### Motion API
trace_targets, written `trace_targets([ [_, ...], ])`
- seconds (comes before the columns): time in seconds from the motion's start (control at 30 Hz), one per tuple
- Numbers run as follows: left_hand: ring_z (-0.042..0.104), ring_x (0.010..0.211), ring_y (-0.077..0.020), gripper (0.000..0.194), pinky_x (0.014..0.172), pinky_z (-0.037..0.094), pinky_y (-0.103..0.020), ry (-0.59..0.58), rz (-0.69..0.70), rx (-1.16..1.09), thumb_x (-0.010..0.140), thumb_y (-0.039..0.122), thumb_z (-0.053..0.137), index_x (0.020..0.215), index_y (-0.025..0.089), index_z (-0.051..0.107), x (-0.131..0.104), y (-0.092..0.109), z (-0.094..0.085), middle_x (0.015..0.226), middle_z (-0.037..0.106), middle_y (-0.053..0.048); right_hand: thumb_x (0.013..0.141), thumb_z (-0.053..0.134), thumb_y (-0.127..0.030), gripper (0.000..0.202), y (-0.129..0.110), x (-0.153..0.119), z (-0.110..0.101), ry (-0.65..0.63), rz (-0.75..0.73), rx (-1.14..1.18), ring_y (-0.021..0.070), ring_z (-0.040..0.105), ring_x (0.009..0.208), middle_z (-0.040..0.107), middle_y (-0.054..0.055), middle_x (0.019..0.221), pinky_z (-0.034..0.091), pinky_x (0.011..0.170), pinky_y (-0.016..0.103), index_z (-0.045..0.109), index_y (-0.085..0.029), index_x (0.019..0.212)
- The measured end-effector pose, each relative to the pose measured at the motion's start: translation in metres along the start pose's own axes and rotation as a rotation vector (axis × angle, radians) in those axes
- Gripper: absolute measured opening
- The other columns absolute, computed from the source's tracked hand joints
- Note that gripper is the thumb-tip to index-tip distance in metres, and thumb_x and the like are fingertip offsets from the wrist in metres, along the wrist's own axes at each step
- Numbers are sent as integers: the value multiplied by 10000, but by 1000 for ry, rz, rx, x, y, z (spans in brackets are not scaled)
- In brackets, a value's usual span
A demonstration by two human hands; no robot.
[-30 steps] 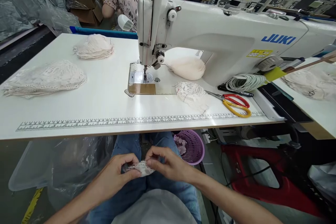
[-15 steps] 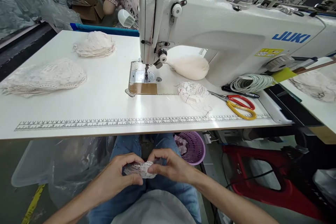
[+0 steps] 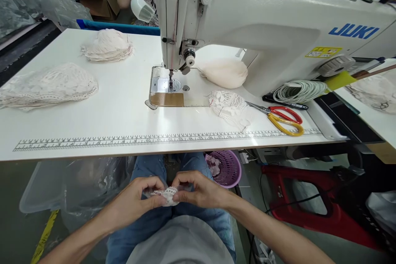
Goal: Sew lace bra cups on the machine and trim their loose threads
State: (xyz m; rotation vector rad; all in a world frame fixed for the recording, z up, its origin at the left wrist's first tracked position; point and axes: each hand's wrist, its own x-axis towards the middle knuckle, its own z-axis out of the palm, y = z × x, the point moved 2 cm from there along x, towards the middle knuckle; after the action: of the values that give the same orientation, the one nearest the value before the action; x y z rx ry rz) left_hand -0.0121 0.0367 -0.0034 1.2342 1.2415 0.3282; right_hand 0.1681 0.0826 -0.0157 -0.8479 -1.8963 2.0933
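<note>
Over my lap, below the table edge, a small piece of white lace fabric (image 3: 167,194) is pinched between both hands. My left hand (image 3: 140,198) grips its left end between thumb and fingers. From the other side my right hand (image 3: 198,189) holds it, thumb and forefinger pressed together. Part of the lace is hidden behind the fingers. On the table above stands a white sewing machine (image 3: 262,20), with a beige padded cup (image 3: 224,73) under its arm. Another lace piece (image 3: 230,107) lies by the scissors (image 3: 283,119).
Two stacks of lace pieces, one near (image 3: 51,84) and one farther back (image 3: 108,45), sit on the table's left. A coiled white cord (image 3: 298,92) lies at the machine's base. Below are a purple basket (image 3: 227,169) and a red stool (image 3: 324,206). A person stands behind.
My hands have drawn slightly closer together, and the lace between them is more bunched. The camera view has shifted a little.
</note>
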Motion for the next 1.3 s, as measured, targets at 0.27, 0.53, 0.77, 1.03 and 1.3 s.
trace_targets([
  [0.27,498,666,-159,305,606,354,-238,-14,-67,-111,790,464,584,702,178,640,3,-3,2,681,577,4,783,662,-238,139,3,-2,-9,-123,-73,-21,115,513,722,550,5,786,407,661,221,631,-125,857],
  [0.53,507,760,-153,238,678,368,-219,-94,-170,-473,723,411,707,694,180,660,-5,-14,-5,795,625,-6,796,644,-278,168,7,-4,-18,-248,-91,68,124,532,765,557,25,815,427,738,249,655,-114,827],
  [0.77,467,736,-142,259,663,339,-214,-102,-184,-434,743,425,685,748,166,672,-4,-17,-2,749,585,-4,717,722,-333,282,9,-3,-14,-244,-53,89,119,522,739,567,16,824,420,693,235,650,-120,888],
  [1.03,444,748,-151,310,659,315,-222,-18,-223,-361,726,482,667,701,174,651,-4,-21,-1,738,554,5,770,662,-311,212,19,-1,-8,-192,-5,107,102,494,681,570,10,761,399,625,211,662,-109,836],
  [1.3,432,696,-147,344,624,321,-226,-16,-217,-286,751,505,628,690,166,626,-3,-17,-2,694,522,7,776,643,-438,334,21,-1,-4,-92,12,80,112,522,645,589,12,708,409,586,205,668,-110,837],
])
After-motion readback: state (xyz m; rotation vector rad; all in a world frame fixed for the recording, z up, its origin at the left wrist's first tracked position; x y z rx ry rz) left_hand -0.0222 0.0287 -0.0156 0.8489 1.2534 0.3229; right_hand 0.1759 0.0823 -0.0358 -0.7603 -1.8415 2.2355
